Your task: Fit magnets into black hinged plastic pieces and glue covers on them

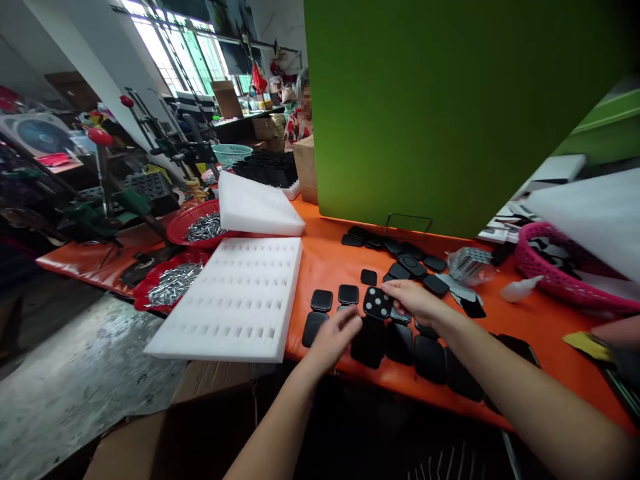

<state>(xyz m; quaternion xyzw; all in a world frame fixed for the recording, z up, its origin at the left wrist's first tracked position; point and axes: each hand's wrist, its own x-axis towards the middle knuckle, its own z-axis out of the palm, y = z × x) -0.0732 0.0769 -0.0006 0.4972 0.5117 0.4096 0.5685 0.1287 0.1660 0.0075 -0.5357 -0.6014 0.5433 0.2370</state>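
My right hand pinches the edge of a black square pad with several pale round dots on its face. Just left of it, my left hand hovers over the black pieces with its fingers apart, slightly blurred and holding nothing. Around both hands lie black rounded-square pieces, among them one at the left, one behind my fingers and larger ones along the table's front edge. A small black square lies farther back. Some pieces are partly hidden by my hands and right forearm.
A white foam block with slots lies at the left, with another foam piece behind it. Red bowls of metal parts stand beyond. A green panel rises at the back. A pink basket and small white bottle are right.
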